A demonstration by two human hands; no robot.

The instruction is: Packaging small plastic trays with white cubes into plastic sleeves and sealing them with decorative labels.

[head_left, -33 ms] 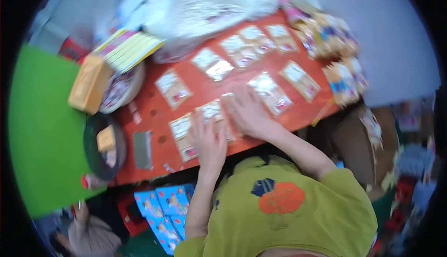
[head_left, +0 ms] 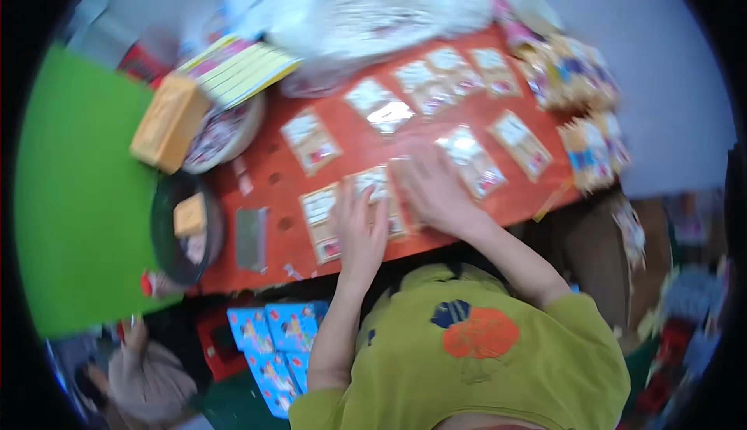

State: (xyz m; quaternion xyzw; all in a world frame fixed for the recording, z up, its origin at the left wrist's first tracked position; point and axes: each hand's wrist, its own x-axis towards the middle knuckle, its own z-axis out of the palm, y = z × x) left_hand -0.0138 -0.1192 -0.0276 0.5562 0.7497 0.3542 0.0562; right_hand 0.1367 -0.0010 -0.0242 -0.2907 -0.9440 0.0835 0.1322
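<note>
Several small flat tan packets with white and pink patches lie on an orange-red table. My left hand (head_left: 362,226) rests over the near packets, its fingers stretched out and slightly apart. Beside it on the left, one packet (head_left: 321,224) is partly covered by this hand. Another packet (head_left: 377,183) shows between my two hands. My right hand (head_left: 437,190) lies flat with fingers extended, blurred by motion; what lies beneath it is hidden. Just to its right is a shiny packet (head_left: 471,162). Neither hand visibly grips anything.
Left stand a white bowl (head_left: 247,130) with small pieces, a tan block (head_left: 169,124) and a dark basin (head_left: 161,235). A large clear plastic bag (head_left: 311,37) lies at the back. Packet stacks (head_left: 587,154) sit at the right edge. Blue boxes (head_left: 294,326) are below; another person (head_left: 152,383) is lower left.
The whole view has shifted slightly, so the table things appear farther right. My hands stay over the same packets, the left one's fingers a little more raised.
</note>
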